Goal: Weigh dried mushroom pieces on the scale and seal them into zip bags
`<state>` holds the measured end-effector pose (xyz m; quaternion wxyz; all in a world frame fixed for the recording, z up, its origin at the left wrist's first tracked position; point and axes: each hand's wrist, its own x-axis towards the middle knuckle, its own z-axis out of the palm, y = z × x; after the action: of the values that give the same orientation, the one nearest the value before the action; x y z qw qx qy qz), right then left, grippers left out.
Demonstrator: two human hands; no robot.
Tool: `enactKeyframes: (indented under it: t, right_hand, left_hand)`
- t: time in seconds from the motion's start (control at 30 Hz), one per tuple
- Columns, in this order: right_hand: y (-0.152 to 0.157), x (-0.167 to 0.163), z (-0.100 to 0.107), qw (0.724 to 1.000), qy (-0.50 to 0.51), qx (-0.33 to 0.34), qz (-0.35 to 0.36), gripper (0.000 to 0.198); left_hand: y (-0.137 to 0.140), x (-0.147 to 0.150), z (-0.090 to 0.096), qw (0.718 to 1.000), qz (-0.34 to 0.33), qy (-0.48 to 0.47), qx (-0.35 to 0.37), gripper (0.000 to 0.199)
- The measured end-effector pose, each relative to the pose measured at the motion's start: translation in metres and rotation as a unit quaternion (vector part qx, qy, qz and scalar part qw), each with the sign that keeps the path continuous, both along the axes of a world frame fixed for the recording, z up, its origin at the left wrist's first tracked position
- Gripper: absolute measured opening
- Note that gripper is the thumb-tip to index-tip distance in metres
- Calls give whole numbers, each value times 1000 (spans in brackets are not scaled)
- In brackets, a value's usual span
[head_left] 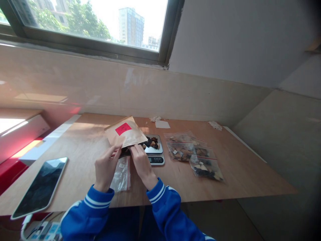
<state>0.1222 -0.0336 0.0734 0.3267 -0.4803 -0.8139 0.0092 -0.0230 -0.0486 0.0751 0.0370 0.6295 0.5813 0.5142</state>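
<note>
A tan paper bag point(129, 136) with a red label tilts over the table in front of me. My left hand point(107, 170) is closed, pinching the bag's near edge. Close beside it, the fingers of my right hand point(140, 164) are pressed together at the bag's near right edge; what lies between them is hidden. Dark material point(124, 153) shows under the bag between both hands. Just right of the bag, a small white digital scale point(157, 161) carries dark and brown dried pieces point(152, 143). Part of the scale is hidden behind the bag and my right hand.
Clear zip bags point(121, 175) lie below my hands. Several filled zip bags point(182, 151) are grouped to the right. A tablet point(41, 184) with a plugged-in cable point(27, 221) lies at the left edge. White paper point(162, 124) and crumpled tissue point(215, 125) lie near the wall.
</note>
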Motion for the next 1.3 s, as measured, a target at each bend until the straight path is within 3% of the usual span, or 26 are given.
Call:
enactKeyframes:
  t: [0.2, 0.5, 0.8, 0.93, 1.07, 1.3]
  right_hand:
    - [-5, 29, -11, 988, 123, 89, 25, 29]
    - [-3, 105, -28, 985, 146, 47, -73, 27]
    - [15, 87, -44, 987, 98, 18, -124, 36]
    - [15, 92, -43, 980, 155, 15, -125, 31]
    - [27, 114, -45, 943, 292, -15, -161, 24]
    - [77, 140, -65, 829, 517, -125, -171, 34]
  left_hand:
    - [9, 0, 7, 1000, 13, 15, -13, 23]
    - [13, -8, 5, 999, 35, 4, -30, 19]
    - [10, -7, 5, 999, 31, 17, -33, 20]
    - [9, -11, 7, 999, 33, 20, -34, 21]
    - [9, -11, 7, 999, 34, 20, -32, 21]
    - [6, -11, 8, 999, 32, 20, -33, 22]
